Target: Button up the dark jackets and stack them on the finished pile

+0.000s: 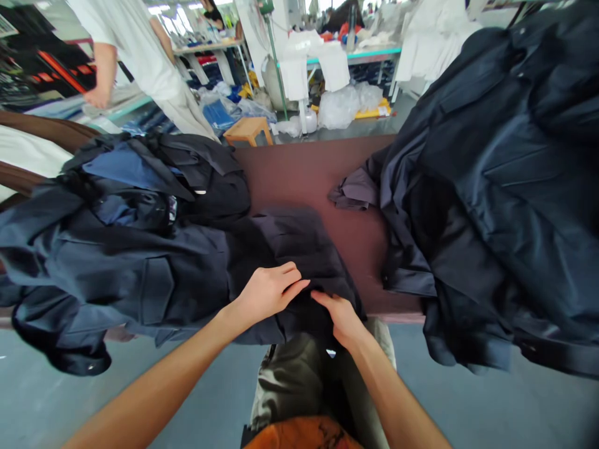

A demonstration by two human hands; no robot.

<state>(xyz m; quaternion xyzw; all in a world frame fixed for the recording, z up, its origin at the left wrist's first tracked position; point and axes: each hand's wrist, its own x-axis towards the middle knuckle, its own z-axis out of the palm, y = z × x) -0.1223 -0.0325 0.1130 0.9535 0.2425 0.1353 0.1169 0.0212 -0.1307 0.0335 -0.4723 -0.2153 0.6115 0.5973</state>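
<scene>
From the head camera, both hands press a dark garment at the near edge of the brown table. The left hand lies flat, fingers together, pinning cloth. The right hand curls at 5 o'clock of it, fingertips tucked on a fold. Smoothing goes best with the flat palm anchoring while the right draws the edge taut. Cloth lies directly under both sets of fingers.

At 3 o'clock sits a pile of dark jackets; at 9 o'clock, another heap.
</scene>
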